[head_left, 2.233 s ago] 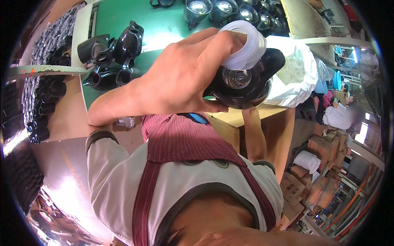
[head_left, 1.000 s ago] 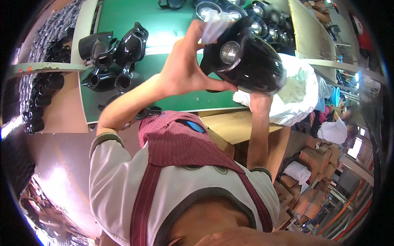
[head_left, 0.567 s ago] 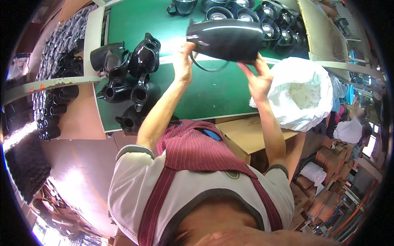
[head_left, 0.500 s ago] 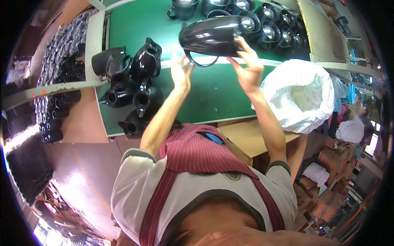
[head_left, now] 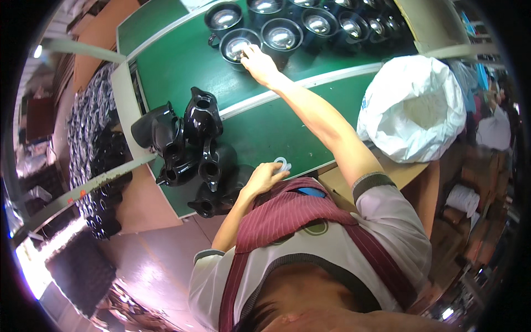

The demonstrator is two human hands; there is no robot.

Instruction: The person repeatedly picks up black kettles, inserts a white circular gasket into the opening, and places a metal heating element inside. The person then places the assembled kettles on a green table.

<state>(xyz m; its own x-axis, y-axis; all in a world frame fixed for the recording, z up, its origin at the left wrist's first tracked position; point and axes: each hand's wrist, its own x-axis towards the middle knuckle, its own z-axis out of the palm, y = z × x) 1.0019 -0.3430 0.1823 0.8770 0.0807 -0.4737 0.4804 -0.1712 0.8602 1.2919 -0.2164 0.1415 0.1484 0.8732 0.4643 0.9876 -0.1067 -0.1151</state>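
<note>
Low in front of my apron, my left hand [head_left: 264,180] is closed around a few translucent rings [head_left: 283,165], which stick out past the fingertips. My right arm stretches across the green table to a black jug [head_left: 231,55] with a shiny metal inside. At this jug's open top, the bunched fingers of my right hand [head_left: 259,65] reach over the near rim; whatever they pinch is hidden. Close beside it stand another black jug [head_left: 280,41] and a handled one [head_left: 223,21], their openings facing up.
Several glossy black jug-shaped parts [head_left: 203,119] cluster at the left of the green table [head_left: 276,130]. More jugs stand in rows at the far right. A white plastic sack [head_left: 381,119] sits open at the right, near a cardboard box [head_left: 337,185]. A metal rail [head_left: 99,174] runs along the left.
The black jug that was held sideways in the air between both hands is no longer held up. My left hand has drawn back to the apron with rings; my right has reached left over a standing jug.
</note>
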